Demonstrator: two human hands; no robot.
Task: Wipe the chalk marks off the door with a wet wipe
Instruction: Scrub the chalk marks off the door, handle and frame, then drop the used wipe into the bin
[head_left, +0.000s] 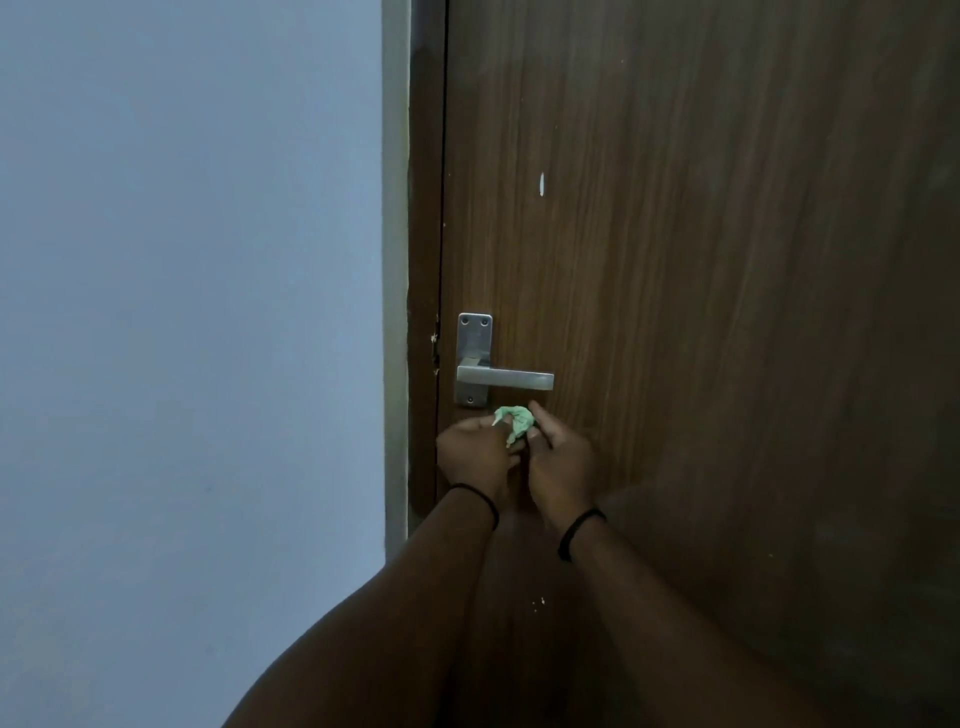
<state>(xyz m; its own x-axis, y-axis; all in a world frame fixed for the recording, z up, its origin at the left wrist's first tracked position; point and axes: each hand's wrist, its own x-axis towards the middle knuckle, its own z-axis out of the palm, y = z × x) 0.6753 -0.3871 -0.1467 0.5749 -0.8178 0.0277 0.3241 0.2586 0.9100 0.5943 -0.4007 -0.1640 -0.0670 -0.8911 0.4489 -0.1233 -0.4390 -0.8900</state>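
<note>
A dark brown wooden door (701, 260) fills the right half of the head view. One short white chalk mark (542, 184) stands upright on it, well above the handle. A crumpled green wet wipe (515, 422) sits between my two hands, just below the handle. My left hand (475, 452) pinches the wipe's left end. My right hand (558, 457) grips its right side with curled fingers. Both wrists wear a thin black band.
A steel lever handle (506, 379) on a steel plate (474, 332) sits near the door's left edge. The door frame (397, 260) runs down beside it, with a pale blue wall (182, 312) to the left. Small white specks (540, 601) show low on the door.
</note>
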